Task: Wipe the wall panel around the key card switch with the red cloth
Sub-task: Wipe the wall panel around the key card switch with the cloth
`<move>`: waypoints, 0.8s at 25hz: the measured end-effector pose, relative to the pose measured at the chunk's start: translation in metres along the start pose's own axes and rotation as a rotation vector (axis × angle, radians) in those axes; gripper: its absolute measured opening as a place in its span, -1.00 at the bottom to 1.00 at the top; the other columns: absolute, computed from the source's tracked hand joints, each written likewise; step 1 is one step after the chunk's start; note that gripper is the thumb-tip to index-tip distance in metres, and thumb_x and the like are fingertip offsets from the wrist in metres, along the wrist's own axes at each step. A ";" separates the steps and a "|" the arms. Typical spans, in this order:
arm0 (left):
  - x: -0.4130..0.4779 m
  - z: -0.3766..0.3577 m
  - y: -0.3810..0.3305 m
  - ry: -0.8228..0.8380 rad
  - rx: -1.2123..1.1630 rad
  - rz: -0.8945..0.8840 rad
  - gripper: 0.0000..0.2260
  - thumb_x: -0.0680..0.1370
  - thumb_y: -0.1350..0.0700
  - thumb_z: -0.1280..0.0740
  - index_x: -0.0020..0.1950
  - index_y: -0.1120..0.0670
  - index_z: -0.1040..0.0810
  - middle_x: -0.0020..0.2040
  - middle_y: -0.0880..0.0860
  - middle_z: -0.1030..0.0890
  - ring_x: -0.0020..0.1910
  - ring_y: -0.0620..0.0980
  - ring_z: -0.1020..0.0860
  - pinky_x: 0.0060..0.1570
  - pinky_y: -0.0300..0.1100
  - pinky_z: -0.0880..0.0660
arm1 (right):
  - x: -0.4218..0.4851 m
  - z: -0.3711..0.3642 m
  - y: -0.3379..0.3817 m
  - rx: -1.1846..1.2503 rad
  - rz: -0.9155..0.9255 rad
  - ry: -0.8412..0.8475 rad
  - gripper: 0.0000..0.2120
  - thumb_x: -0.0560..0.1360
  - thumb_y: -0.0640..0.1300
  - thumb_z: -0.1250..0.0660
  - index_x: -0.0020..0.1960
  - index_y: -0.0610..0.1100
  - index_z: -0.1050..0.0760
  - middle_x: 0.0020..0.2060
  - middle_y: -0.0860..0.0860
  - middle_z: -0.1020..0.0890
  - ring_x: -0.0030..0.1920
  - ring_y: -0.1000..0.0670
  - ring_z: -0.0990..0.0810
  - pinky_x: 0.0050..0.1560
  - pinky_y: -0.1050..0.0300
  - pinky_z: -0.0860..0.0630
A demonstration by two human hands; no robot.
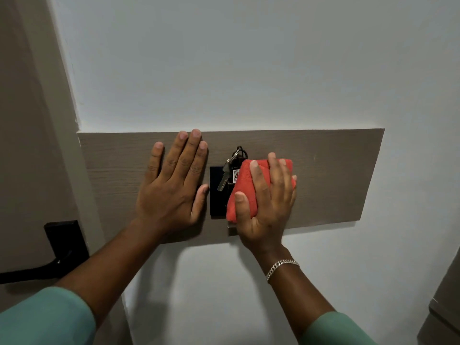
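Note:
A grey-brown wood-grain wall panel runs across the white wall. At its middle sits the black key card switch, with a key and tag hanging from its slot. My right hand presses a folded red cloth flat against the panel, over the switch's right side, which it hides. My left hand lies flat on the panel just left of the switch, fingers spread and holding nothing.
A beige door with a black handle plate and lever stands at the left. White wall surrounds the panel. A grey cabinet edge shows at the lower right.

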State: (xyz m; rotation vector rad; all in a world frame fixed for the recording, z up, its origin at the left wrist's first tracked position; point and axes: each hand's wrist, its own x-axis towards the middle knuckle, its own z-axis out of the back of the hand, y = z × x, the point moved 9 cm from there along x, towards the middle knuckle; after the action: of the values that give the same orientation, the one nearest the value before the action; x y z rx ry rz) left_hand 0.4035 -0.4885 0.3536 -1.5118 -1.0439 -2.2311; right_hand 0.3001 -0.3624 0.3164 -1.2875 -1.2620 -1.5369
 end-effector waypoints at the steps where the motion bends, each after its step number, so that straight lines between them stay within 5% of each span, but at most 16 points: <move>1: 0.000 0.000 0.000 -0.004 0.003 -0.005 -0.35 0.59 -0.08 -0.07 0.61 0.20 -0.05 0.62 0.18 -0.06 0.61 0.14 -0.03 0.57 0.15 0.08 | 0.002 -0.001 -0.001 0.024 -0.071 -0.020 -0.52 0.62 0.18 -0.08 0.47 0.03 -0.31 0.52 -0.12 -0.34 0.57 -0.12 -0.21 0.54 -0.27 -0.14; 3: 0.000 0.001 0.001 -0.007 0.010 -0.007 -0.35 0.59 -0.08 -0.07 0.61 0.20 -0.05 0.61 0.19 -0.06 0.61 0.14 -0.03 0.56 0.15 0.07 | 0.004 -0.009 0.013 0.022 -0.066 -0.006 -0.50 0.61 0.18 -0.10 0.50 0.06 -0.29 0.53 -0.10 -0.33 0.58 -0.11 -0.18 0.51 -0.32 -0.15; 7: 0.000 0.001 0.001 -0.004 0.002 0.002 -0.35 0.59 -0.08 -0.08 0.61 0.20 -0.05 0.62 0.18 -0.06 0.62 0.13 -0.01 0.56 0.16 0.07 | -0.007 -0.007 0.006 -0.046 0.291 0.118 -0.47 0.59 0.23 -0.13 0.50 0.06 -0.24 0.49 -0.13 -0.32 0.53 -0.19 -0.26 0.46 -0.39 -0.20; 12: 0.001 0.000 0.002 0.003 0.022 0.000 -0.35 0.59 -0.08 -0.07 0.61 0.20 -0.06 0.62 0.19 -0.07 0.61 0.14 -0.03 0.56 0.15 0.09 | 0.011 -0.004 -0.013 -0.017 0.021 0.046 -0.46 0.58 0.24 -0.09 0.49 0.05 -0.29 0.52 -0.13 -0.33 0.57 -0.14 -0.20 0.55 -0.26 -0.12; 16: 0.000 0.000 0.002 0.039 0.022 0.000 -0.36 0.59 -0.08 -0.07 0.60 0.20 -0.08 0.62 0.19 -0.08 0.61 0.15 -0.04 0.57 0.15 0.09 | -0.001 -0.003 -0.012 -0.061 0.309 0.203 -0.42 0.58 0.28 -0.10 0.51 0.04 -0.22 0.51 -0.14 -0.28 0.56 -0.20 -0.20 0.51 -0.36 -0.14; 20: 0.005 0.015 -0.004 0.075 -0.125 0.157 -0.36 0.54 0.01 -0.15 0.58 0.24 -0.16 0.60 0.22 -0.14 0.60 0.16 -0.08 0.54 0.20 0.00 | 0.017 0.008 -0.040 -0.093 0.207 0.252 -0.43 0.58 0.25 -0.09 0.47 -0.04 -0.27 0.51 -0.19 -0.32 0.56 -0.23 -0.17 0.52 -0.34 -0.16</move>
State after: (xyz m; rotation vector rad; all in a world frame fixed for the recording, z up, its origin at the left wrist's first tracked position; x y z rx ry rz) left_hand 0.4094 -0.4750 0.3594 -1.4902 -0.7502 -2.2598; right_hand 0.2603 -0.3442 0.3243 -1.1980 -0.8801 -1.5652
